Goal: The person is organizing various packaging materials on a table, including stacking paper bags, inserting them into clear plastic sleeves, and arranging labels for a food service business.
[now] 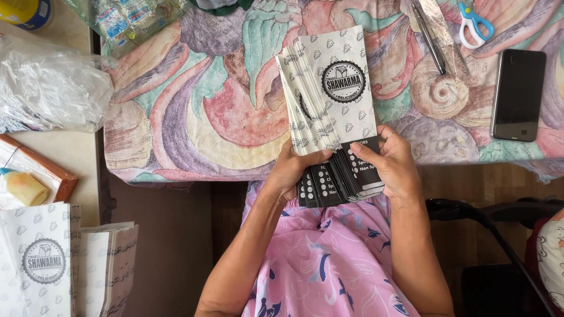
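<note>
I hold a fanned stack of white paper food bags point(332, 94) with a round black stamp and black bottoms over the edge of a table. My left hand point(292, 170) grips the stack's lower left from underneath, thumb on top. At the lower right corner my right hand point(392, 164) pinches the top bags, a ring on one finger. The stack's upper half rests on the patterned tablecloth point(200, 105). My pink floral lap point(329, 252) is below.
More of the same bags point(64, 264) lie stacked at lower left. A clear plastic bag point(47, 88) sits at left, a black phone point(518, 94), blue-handled scissors point(474, 23) and a pen point(429, 38) at upper right. A dark chair arm point(470, 214) stands to my right.
</note>
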